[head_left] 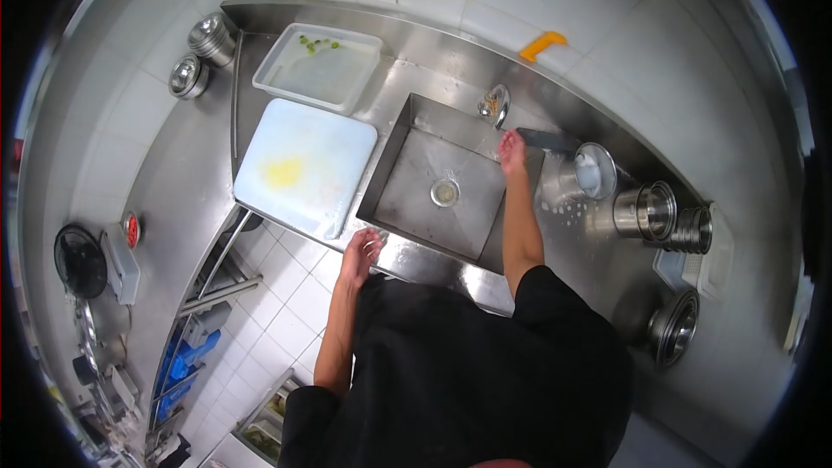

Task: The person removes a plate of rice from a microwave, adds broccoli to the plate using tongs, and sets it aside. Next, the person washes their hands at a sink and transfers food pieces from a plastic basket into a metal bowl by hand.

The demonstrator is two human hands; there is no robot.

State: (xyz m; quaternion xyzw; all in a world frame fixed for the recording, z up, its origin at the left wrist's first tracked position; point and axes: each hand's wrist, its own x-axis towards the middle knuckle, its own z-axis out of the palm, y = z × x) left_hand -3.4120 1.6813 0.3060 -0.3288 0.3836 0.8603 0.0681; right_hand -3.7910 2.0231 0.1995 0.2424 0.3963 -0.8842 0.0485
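Observation:
My right hand (512, 152) reaches over the back right part of the steel sink (416, 217), just below the faucet (495, 106). Its fingers are loosely bent, and nothing clearly shows in them. Right beside its fingertips, a dark grey flat slab like a cleaver blade (548, 140) lies across the sink's back right corner; I cannot tell whether the hand touches it. Over the front edge of the counter hovers my left hand (362, 253), fingers curled but apart, holding nothing. It is near the wet white cutting board (303, 156), which has a yellow stain.
Behind the board stands a plastic tub (321, 91) with green pieces inside. On the right are a metal bowl (596, 171), steel pots (646, 212) and stacked bowls (674, 329). An orange-handled tool (543, 45) rests at the back wall. Steel containers (211, 39) stand at left.

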